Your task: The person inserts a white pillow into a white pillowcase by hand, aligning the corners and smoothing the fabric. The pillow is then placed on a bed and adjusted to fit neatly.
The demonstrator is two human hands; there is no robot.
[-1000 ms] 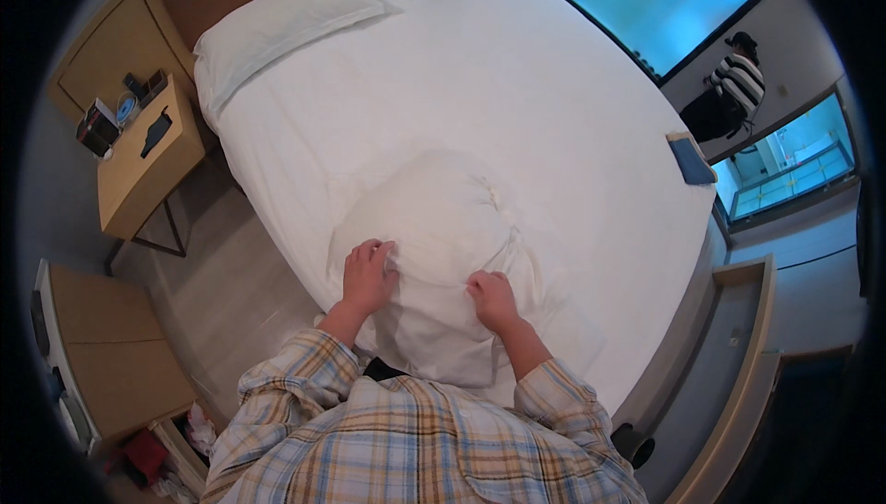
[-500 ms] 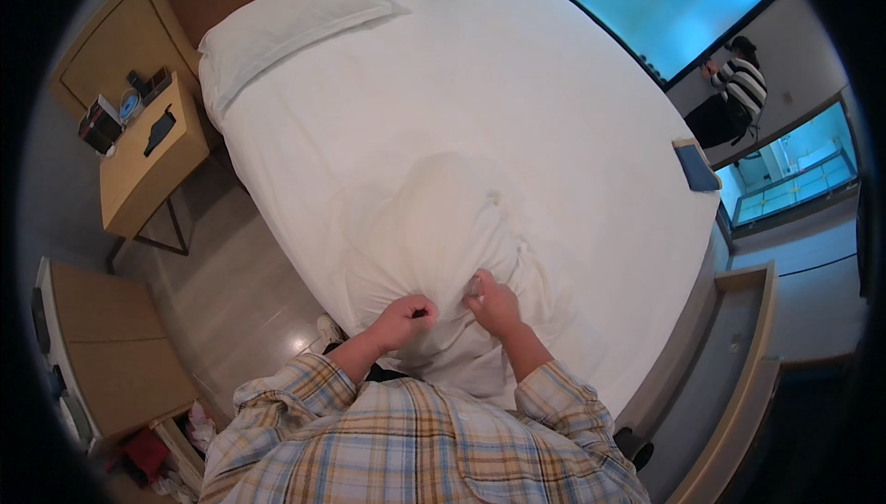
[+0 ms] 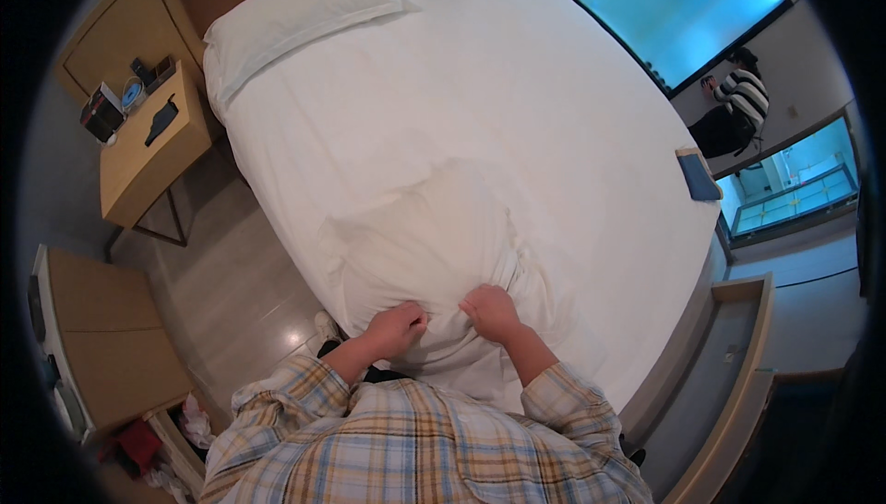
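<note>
Just below the centre of the view, toward six o'clock, a bulging white bundle (image 3: pixel 420 236) lies on the bed (image 3: pixel 517 89), its near part bunched against the wearer. Both hands work at its near side. At seven o'clock, the left hand (image 3: pixel 397 330) is curled into a loose fist, its fingers closed on the fabric. At five o'clock, the right hand (image 3: pixel 491 313) is clamped on the cloth too, thumb and fingers together, with creases running up from it toward one o'clock. The hands are near each other but apart, and folds spread from both.

At eleven o'clock, a white pillow (image 3: pixel 305 29) lies along the head of the bed. Between nine and ten stands a desk (image 3: pixel 125 176), bearing a dark box (image 3: pixel 100 118) and a blue coil (image 3: pixel 133 95). At two o'clock, another person (image 3: pixel 741 98) wears a striped top. Nearly at three, a blue cloth (image 3: pixel 697 176) rests on the bed's edge. At eight, a brown cabinet (image 3: pixel 106 329) stands beyond the floor (image 3: pixel 226 259).
</note>
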